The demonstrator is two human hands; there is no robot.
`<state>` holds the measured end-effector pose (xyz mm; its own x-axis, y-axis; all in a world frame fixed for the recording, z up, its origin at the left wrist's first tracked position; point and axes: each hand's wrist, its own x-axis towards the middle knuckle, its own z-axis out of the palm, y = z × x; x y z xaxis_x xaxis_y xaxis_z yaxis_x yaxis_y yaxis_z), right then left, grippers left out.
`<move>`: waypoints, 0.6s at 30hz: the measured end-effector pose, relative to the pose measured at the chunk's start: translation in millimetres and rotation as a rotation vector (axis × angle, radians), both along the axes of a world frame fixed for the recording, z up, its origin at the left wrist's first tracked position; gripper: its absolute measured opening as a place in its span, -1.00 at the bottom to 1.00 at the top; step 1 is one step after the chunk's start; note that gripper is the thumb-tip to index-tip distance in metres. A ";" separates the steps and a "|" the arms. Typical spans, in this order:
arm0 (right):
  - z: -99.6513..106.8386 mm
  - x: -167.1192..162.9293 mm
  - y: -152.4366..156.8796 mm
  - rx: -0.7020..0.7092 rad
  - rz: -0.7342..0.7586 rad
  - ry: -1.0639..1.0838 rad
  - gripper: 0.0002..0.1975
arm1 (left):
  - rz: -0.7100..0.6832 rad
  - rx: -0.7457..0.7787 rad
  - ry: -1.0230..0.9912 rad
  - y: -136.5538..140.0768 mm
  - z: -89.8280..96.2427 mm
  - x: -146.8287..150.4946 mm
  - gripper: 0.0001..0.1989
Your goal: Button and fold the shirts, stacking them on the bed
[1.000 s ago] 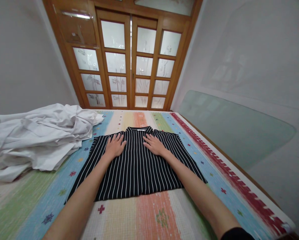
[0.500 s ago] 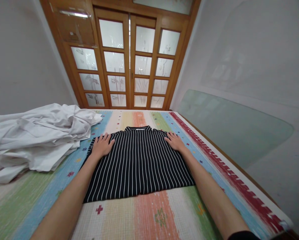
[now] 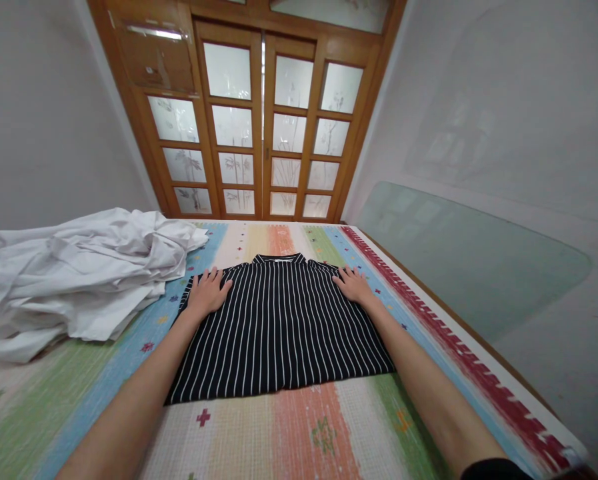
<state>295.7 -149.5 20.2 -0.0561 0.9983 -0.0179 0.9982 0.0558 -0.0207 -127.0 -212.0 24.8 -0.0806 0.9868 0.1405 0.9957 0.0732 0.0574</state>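
A black shirt with white stripes (image 3: pixel 283 327) lies flat and folded into a wide shape, its collar pointing away from me. My left hand (image 3: pixel 209 293) rests palm down on its far left corner, fingers spread. On the far right corner lies my right hand (image 3: pixel 353 285), also flat with the fingers apart. Neither hand grips the cloth. The shirt's sleeves are not visible from above.
Heaped white cloth (image 3: pixel 89 267) lies to the left. A colourful striped cover (image 3: pixel 239 440) spreads beneath everything. Along the right runs a grey wall with a pale green panel (image 3: pixel 459 253). Wooden doors with glass panes (image 3: pixel 263 120) stand beyond the far edge.
The whole view has shifted slightly, so everything appears a little further right. Both hands stay in the same places on the shirt, and the shirt looks unchanged.
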 end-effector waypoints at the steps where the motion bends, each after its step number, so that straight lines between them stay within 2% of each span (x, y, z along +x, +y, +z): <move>1: 0.7 -1.3 -0.1 0.005 -0.010 -0.012 -0.32 | 0.002 0.004 0.001 -1.4 0.5 -1.3 -0.34; 6: 4.5 -17.2 -4.1 0.080 0.019 -0.050 -0.35 | 0.070 0.011 -0.021 -13.8 0.0 -16.6 -0.33; 12: 9.7 -63.5 -13.6 0.148 0.212 0.044 -0.30 | 0.202 0.152 -0.013 -34.3 -3.3 -42.1 -0.27; 18: 8.7 -116.5 -24.4 0.131 0.459 0.170 -0.28 | 0.209 0.013 -0.130 -63.6 10.3 -44.6 -0.32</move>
